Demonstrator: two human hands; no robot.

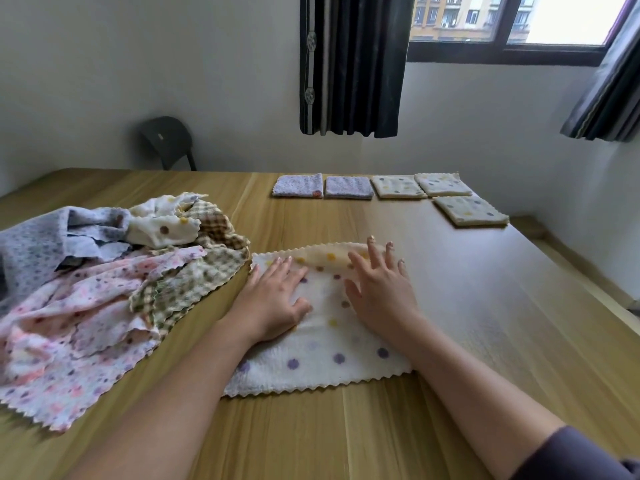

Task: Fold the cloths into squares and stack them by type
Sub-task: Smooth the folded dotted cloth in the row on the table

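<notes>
Both hands, left hand and right hand, press flat on the dotted cloth.

Looks like a room in a flat: wooden table, plain white wall, dark curtains, window facing apartment blocks, stool in the corner.

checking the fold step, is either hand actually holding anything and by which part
Nothing is gripped: the left hand and the right hand rest open, fingers straight, on the far half of the cream dotted cloth.
</notes>
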